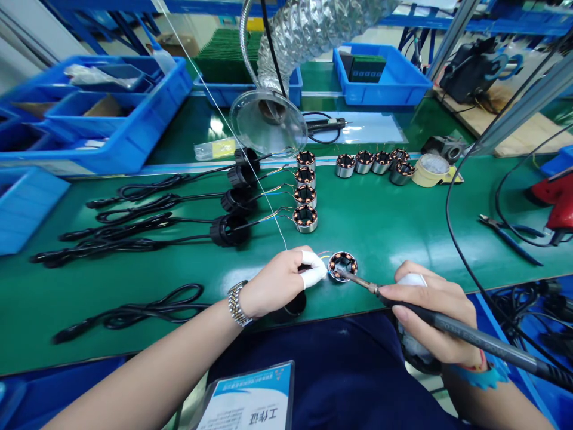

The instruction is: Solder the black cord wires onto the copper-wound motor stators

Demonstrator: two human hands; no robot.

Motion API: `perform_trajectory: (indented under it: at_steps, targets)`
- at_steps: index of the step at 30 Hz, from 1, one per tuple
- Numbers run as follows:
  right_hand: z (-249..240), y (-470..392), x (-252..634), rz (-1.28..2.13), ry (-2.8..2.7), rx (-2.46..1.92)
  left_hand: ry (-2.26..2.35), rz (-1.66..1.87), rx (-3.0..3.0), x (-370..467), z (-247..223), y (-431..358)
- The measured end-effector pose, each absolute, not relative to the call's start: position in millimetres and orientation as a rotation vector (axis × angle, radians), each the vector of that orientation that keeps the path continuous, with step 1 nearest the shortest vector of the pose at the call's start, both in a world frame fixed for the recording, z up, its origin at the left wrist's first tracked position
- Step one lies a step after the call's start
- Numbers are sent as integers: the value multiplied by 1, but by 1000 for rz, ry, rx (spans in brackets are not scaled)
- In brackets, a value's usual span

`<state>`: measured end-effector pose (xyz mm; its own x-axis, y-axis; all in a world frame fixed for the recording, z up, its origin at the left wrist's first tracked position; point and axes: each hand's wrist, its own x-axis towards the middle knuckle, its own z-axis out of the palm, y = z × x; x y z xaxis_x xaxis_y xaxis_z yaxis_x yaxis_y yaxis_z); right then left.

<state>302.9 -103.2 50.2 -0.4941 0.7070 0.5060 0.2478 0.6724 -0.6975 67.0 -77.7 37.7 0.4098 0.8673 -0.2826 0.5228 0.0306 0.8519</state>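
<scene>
My right hand [436,310] grips a soldering iron [441,325] like a pen, its tip touching a motor stator [343,266] with copper windings that stands on the green bench. At the stator's left side, my left hand [286,278], with white finger cots, is pinched on thin wire. A strand of solder wire [224,122] runs down from above to this hand, and a blue lead shows at the fingertips. Red and yellow leads stick out beside them. Partly under my left hand lies a black cap [290,306], near a black cable [156,310].
Four-in-a-column is avoided: several stators [305,219] wired to capped black cables [230,230] stand behind my left hand. More stators [364,161] sit further right. A fume duct [268,122] hangs overhead. Cutters [510,239], a yellow tub [430,170] and blue bins [380,89] surround the bench.
</scene>
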Motion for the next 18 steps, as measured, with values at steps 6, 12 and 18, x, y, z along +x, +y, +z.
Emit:
perform_trajectory:
  at_steps: [6, 12, 18]
  targets:
    - [54, -102, 307, 686, -2062, -760, 1244, 412, 1640, 67, 38, -78]
    - [52, -102, 314, 670, -2029, -803, 1242, 418, 1642, 67, 38, -77]
    - [49, -96, 335, 614, -1987, -921, 1252, 396, 1636, 68, 38, -78]
